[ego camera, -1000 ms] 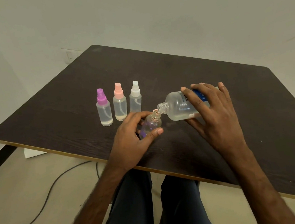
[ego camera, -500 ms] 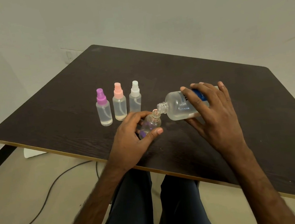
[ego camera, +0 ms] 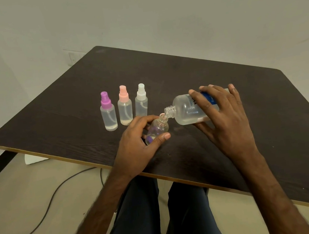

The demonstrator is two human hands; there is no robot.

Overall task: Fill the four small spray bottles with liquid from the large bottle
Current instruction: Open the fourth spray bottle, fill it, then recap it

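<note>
Large bottle (ego camera: 188,110) held near-level in right hand (ego camera: 226,119), neck pointed left, mouth set against open small bottle (ego camera: 158,131) (tilted toward it), gripped by left hand (ego camera: 139,146).

Dark wood-grain table (ego camera: 183,74), purple-capped bottle (ego camera: 108,114), pink-capped bottle (ego camera: 124,107), white-capped bottle (ego camera: 141,103), blue-labelled large bottle (ego camera: 186,111) (white lettering)

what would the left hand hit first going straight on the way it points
Likely the large bottle, at its neck, past the small bottle that the left hand grips; depth is unclear.
</note>
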